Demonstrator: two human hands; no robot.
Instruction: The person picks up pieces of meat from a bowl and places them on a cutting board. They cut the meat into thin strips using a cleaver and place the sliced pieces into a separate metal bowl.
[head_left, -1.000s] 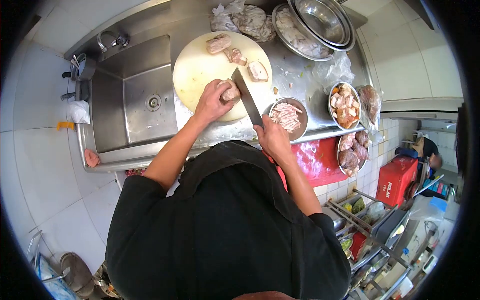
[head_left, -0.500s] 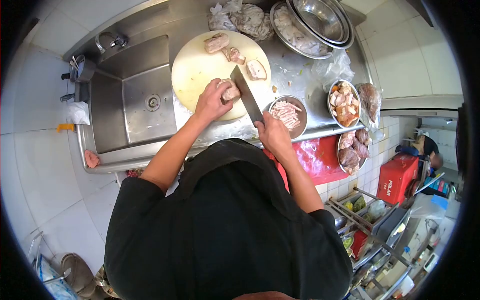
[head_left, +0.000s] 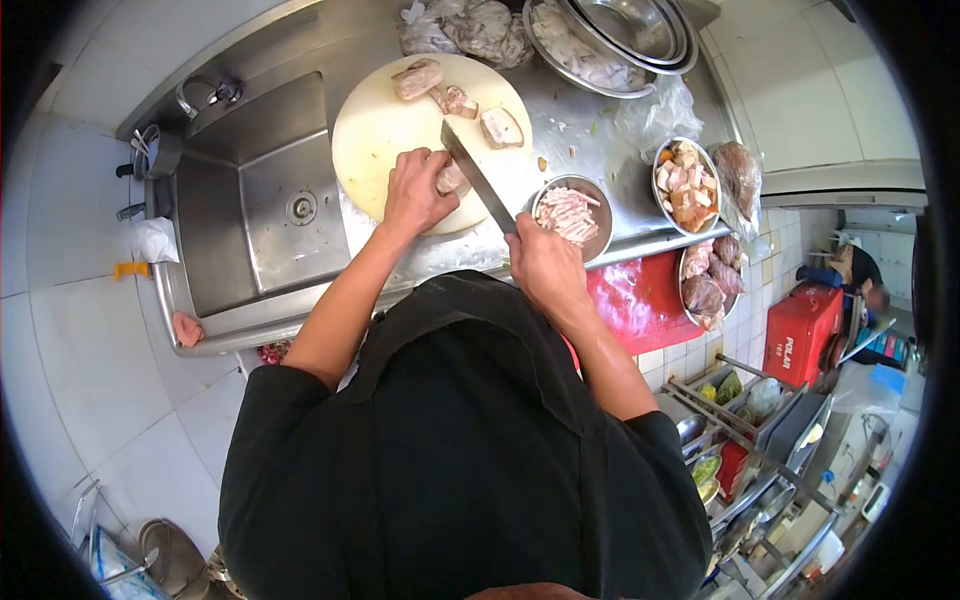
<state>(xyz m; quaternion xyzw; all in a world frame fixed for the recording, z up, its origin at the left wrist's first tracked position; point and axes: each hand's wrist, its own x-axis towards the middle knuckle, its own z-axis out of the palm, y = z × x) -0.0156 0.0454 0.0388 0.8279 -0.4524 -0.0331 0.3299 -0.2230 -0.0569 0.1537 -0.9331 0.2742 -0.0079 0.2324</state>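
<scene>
My left hand point(head_left: 415, 190) is closed over a piece of meat point(head_left: 453, 180) near the front of the round cutting board point(head_left: 375, 130). A kitchen knife point(head_left: 478, 178) is gripped by its handle in my right hand point(head_left: 545, 262). Its broad blade slants up and left across the board, right beside the held piece. Farther back on the board lie a meat chunk point(head_left: 417, 79), a smaller piece point(head_left: 456, 101) and a pale block of meat point(head_left: 501, 128). Close to my right hand stands a metal bowl point(head_left: 598, 245) with thin meat strips point(head_left: 567, 214) in it.
Left of the board is a steel sink point(head_left: 285, 190) with a tap point(head_left: 210, 92). A bowl of meat chunks point(head_left: 688, 190) stands at the right, above another bowl of meat point(head_left: 710, 285) by a red surface point(head_left: 640, 300). Stacked metal bowls point(head_left: 640, 40) and plastic bags point(head_left: 470, 28) sit behind.
The knife blade has shifted left relative to the board, over the held meat. My left hand stays on the piece. The whole view has turned slightly.
</scene>
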